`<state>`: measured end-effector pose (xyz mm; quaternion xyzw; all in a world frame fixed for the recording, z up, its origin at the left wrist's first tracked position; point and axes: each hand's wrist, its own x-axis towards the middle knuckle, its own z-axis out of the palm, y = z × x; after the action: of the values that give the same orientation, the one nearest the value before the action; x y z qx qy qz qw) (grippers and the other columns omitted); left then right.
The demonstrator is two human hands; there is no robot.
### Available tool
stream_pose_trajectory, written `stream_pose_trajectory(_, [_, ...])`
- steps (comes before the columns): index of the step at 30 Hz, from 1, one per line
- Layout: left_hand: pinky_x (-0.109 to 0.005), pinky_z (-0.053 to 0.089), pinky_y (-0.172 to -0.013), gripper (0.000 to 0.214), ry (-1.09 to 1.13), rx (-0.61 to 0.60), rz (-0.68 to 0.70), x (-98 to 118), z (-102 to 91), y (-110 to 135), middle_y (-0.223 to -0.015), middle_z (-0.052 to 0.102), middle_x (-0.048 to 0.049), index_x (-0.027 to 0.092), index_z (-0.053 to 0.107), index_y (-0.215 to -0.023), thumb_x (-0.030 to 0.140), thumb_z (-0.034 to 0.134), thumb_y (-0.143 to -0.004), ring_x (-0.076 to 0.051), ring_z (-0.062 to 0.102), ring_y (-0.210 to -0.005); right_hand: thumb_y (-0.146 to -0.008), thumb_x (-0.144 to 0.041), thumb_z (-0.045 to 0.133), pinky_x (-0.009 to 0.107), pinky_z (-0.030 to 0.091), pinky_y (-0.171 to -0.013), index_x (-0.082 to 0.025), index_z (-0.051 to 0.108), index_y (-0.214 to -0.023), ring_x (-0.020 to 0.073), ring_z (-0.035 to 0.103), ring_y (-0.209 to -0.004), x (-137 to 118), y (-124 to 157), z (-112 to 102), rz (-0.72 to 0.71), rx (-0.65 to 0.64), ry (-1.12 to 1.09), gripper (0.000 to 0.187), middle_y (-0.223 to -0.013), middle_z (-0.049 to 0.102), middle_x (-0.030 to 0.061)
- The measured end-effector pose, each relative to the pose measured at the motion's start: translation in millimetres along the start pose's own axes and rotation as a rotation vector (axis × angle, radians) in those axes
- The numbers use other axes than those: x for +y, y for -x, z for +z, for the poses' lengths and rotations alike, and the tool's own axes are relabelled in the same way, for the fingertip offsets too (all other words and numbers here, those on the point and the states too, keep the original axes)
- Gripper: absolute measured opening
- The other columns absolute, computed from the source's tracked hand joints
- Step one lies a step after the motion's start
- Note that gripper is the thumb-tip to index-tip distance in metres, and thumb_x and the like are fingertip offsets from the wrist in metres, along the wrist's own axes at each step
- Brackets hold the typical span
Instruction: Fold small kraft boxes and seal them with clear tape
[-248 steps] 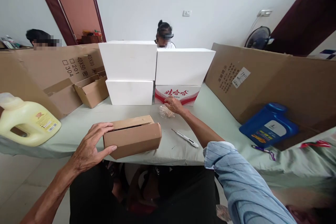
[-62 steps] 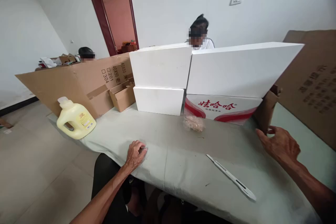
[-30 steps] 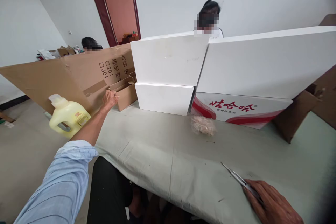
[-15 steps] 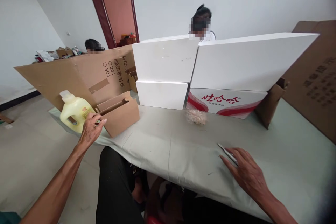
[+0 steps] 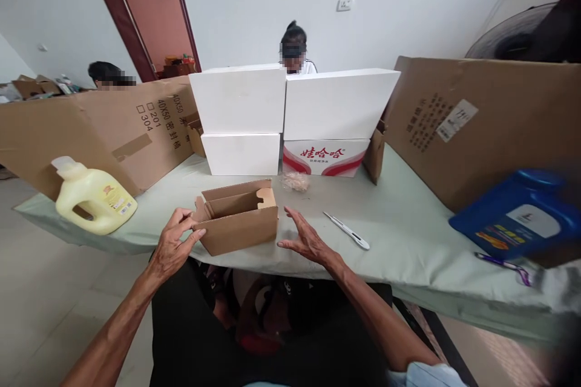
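A small open-topped cardboard box (image 5: pixel 240 231) stands near the table's front edge. My left hand (image 5: pixel 175 242) grips its left end, with the thumb on the near side and the fingers behind the corner. Just off the box's right end, my right hand (image 5: pixel 305 237) is open and holds nothing, its fingers pointing toward the box. To the right of that hand, a slim silver craft knife (image 5: pixel 348 231) lies on the cloth. A crumpled clear plastic bag (image 5: pixel 296 181) with pale contents sits behind the box.
White boxes (image 5: pixel 240 100) are stacked at the back, above a red-and-white carton (image 5: pixel 324 158). Large cardboard sheets (image 5: pixel 154 133) flank both sides. A yellow detergent bottle (image 5: pixel 97 199) stands left; a blue bottle (image 5: pixel 512 211) and a purple-handled item (image 5: pixel 503 263) are right. Two people sit beyond.
The small box has moved rightward to the front of me in my left hand. My right hand has let go of the craft knife and come to the box. My view has turned right.
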<state>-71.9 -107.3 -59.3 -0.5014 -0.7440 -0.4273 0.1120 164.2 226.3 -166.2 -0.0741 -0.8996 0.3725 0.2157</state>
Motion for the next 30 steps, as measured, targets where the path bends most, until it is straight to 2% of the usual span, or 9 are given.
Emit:
stream_pose_trajectory(5, [-0.028, 0.054, -0.079, 0.023, 0.173, -0.148, -0.06, 15.4, 5.3, -8.8, -0.102, 0.06, -0.0036, 0.022, 0.072, -0.087, 0.041, 0.065, -0.099, -0.018, 0.059, -0.087, -0.082, -0.078, 0.085, 0.062, 0.03, -0.134, -0.034, 0.017, -0.178, 0.0398, 0.033, -0.164, -14.3, 15.3, -2.3, 0.022, -0.024, -0.232, 0.126, -0.179, 0.032, 0.0153])
stream_pose_trajectory(9, [-0.03, 0.055, -0.078, 0.027, 0.258, -0.18, -0.135, 18.5, 10.6, -21.1, -0.101, 0.063, -0.0048, 0.021, 0.073, -0.091, 0.046, 0.065, -0.097, -0.02, 0.063, -0.092, -0.08, -0.076, 0.086, 0.06, 0.037, -0.129, -0.032, 0.019, -0.177, 0.0385, 0.039, -0.161, -36.7, 29.8, -10.4, 0.132, -0.026, -0.407, 0.125, -0.176, 0.037, 0.0155])
stream_pose_trajectory(11, [-0.033, 0.059, -0.083, 0.028, 0.306, -0.178, -0.173, 18.5, 14.5, -23.5, -0.108, 0.065, -0.0064, 0.021, 0.074, -0.103, 0.048, 0.066, -0.097, -0.022, 0.067, -0.099, -0.082, -0.075, 0.085, 0.057, 0.043, -0.124, -0.031, 0.023, -0.176, 0.0382, 0.044, -0.156, -50.5, 34.3, -16.5, 0.218, -0.029, -0.484, 0.121, -0.173, 0.042, 0.0158])
stream_pose_trajectory(13, [-0.039, 0.063, -0.09, 0.048, 0.352, -0.194, -0.179, 18.1, 17.0, -20.9, -0.127, 0.066, -0.0099, 0.024, 0.067, -0.134, 0.05, 0.072, -0.094, -0.025, 0.07, -0.108, -0.085, -0.073, 0.082, 0.053, 0.049, -0.12, -0.029, 0.035, -0.172, 0.0374, 0.05, -0.15, -62.4, 36.7, -24.1, 0.295, -0.024, -0.542, 0.109, -0.168, 0.05, 0.0148])
stream_pose_trajectory(16, [-0.049, 0.064, -0.102, 0.104, 0.297, -0.293, -0.058, 18.1, 16.5, -7.4, -0.162, 0.05, -0.0174, 0.033, 0.034, -0.169, 0.047, 0.088, -0.082, -0.034, 0.066, -0.135, -0.091, -0.072, 0.076, 0.045, 0.056, -0.109, -0.029, 0.055, -0.159, 0.0351, 0.057, -0.142, -69.7, 37.6, -35.4, 0.415, -0.033, -0.61, 0.083, -0.158, 0.061, 0.0108])
stream_pose_trajectory(19, [-0.059, 0.058, -0.115, 0.134, 0.111, -0.432, 0.128, 20.3, 16.7, 12.2, -0.179, 0.029, -0.0187, 0.041, 0.019, -0.175, 0.038, 0.102, -0.07, -0.045, 0.043, -0.16, -0.094, -0.074, 0.07, 0.037, 0.062, -0.087, -0.029, 0.064, -0.147, 0.0321, 0.064, -0.129, -63.6, 36.8, -41.8, 0.587, -0.094, -0.632, 0.07, -0.152, 0.065, 0.0105])
stream_pose_trajectory(22, [-0.065, 0.053, -0.122, 0.152, -0.044, -0.462, 0.279, 22.9, 24.8, 28.8, -0.18, 0.026, -0.021, 0.042, 0.009, -0.177, 0.025, 0.107, -0.062, -0.049, 0.038, -0.163, -0.097, -0.078, 0.063, 0.032, 0.063, -0.068, -0.027, 0.065, -0.139, 0.0278, 0.071, -0.107, -55.2, 33.7, -43.1, 0.751, -0.158, -0.69, 0.067, -0.142, 0.068, 0.013])
stream_pose_trajectory(26, [-0.068, 0.049, -0.124, 0.146, -0.111, -0.325, 0.388, 21.3, 38.4, 35.0, -0.171, 0.042, -0.0227, 0.037, 0.007, -0.177, 0.021, 0.103, -0.068, -0.048, 0.049, -0.155, -0.099, -0.08, 0.06, 0.029, 0.063, -0.059, -0.026, 0.063, -0.134, 0.0211, 0.07, -0.086, -55.3, 26.7, -46.8, 0.805, -0.215, -0.793, 0.065, -0.117, 0.072, 0.0094])
stream_pose_trajectory(30, [-0.064, 0.052, -0.121, 0.127, -0.04, -0.262, 0.262, 15.1, 36.4, 25.8, -0.164, 0.05, -0.0203, 0.033, 0.02, -0.174, 0.031, 0.098, -0.074, -0.045, 0.053, -0.15, -0.105, -0.08, 0.05, 0.029, 0.064, -0.062, -0.024, 0.066, -0.127, 0.0175, 0.068, -0.078, -62.2, 20.7, -56.7, 0.757, -0.292, -0.857, 0.063, -0.106, 0.072, 0.007])
